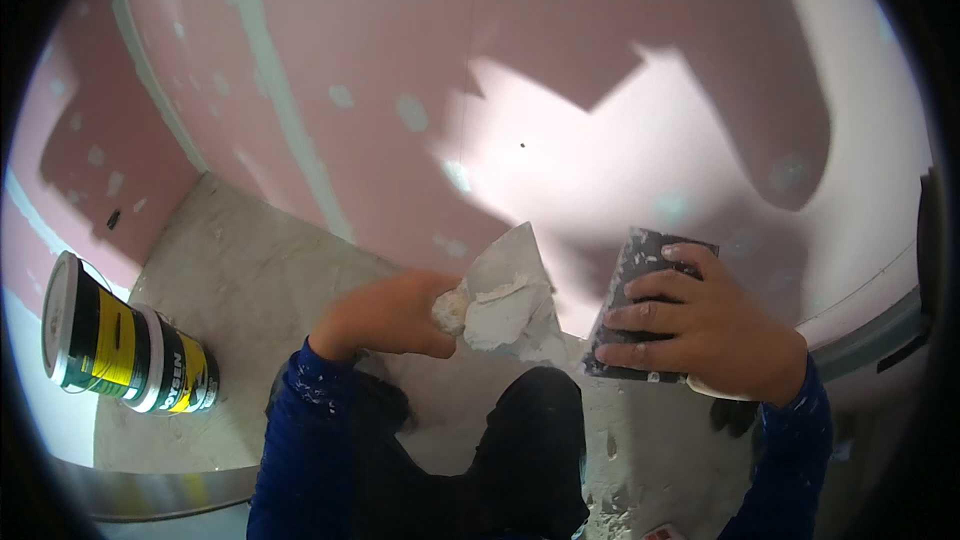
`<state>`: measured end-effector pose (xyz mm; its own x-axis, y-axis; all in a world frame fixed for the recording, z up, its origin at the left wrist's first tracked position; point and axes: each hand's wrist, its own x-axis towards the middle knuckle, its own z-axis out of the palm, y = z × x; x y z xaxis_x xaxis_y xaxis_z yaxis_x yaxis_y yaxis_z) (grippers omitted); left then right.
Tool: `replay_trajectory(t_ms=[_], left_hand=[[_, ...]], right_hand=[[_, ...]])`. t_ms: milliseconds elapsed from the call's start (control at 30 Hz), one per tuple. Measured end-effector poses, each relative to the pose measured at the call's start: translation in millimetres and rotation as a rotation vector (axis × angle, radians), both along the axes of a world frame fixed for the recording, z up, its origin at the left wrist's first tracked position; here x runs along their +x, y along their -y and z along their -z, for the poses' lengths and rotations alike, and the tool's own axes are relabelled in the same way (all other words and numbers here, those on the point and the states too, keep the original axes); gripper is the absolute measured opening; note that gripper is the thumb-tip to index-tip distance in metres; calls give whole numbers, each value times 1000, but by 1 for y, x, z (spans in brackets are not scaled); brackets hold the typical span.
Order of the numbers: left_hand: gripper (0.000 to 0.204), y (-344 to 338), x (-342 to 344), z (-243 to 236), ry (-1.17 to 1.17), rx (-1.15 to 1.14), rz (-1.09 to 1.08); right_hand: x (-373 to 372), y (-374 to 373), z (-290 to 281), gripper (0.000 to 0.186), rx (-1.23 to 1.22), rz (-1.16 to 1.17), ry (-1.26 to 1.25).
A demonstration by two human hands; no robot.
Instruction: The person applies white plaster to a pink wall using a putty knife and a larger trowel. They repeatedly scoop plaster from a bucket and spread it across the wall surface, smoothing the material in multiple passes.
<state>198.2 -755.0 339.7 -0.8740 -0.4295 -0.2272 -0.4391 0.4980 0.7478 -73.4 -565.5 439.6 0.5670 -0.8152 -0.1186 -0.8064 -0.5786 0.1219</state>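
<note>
My left hand [393, 314] is closed round the handle end of a putty knife [537, 290]. Its broad blade points up and to the right, carrying a lump of off-white joint compound [500, 312]. To the right, my right hand [715, 325] grips a flat, dark rectangular tool [632, 358] spotted with white compound; its exact kind is unclear. My fingers lie spread across the tool's face, with the thumb hidden. A short gap separates the putty knife from the dark tool, and both are held out before the wall.
A pink drywall wall [380, 30] with pale green filled seams and spots stands in front, partly in bright light and shadow. Two stacked pails [150, 345] in dark green, yellow and white sit on the concrete floor [250, 270] at left. My bent knees [535, 430] show below my hands.
</note>
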Motion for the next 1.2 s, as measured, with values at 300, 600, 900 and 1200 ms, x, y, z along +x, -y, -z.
replay_trajectory(t_ms=[300,600,900,1200], left_hand=[[52,11,-10,5,-181,-51,121],[55,100,46,-107,-203,-100,-437],[34,134,56,-112,-957,-168,-1040],[29,158,50,-77,-1204,58,-935]], right_hand=[[20,11,-12,53,5,63,-62],[-42,36,1,37,40,988,1244],[26,121,-91,36,-345,508,746],[63,254,-80,45,-991,34,-712]])
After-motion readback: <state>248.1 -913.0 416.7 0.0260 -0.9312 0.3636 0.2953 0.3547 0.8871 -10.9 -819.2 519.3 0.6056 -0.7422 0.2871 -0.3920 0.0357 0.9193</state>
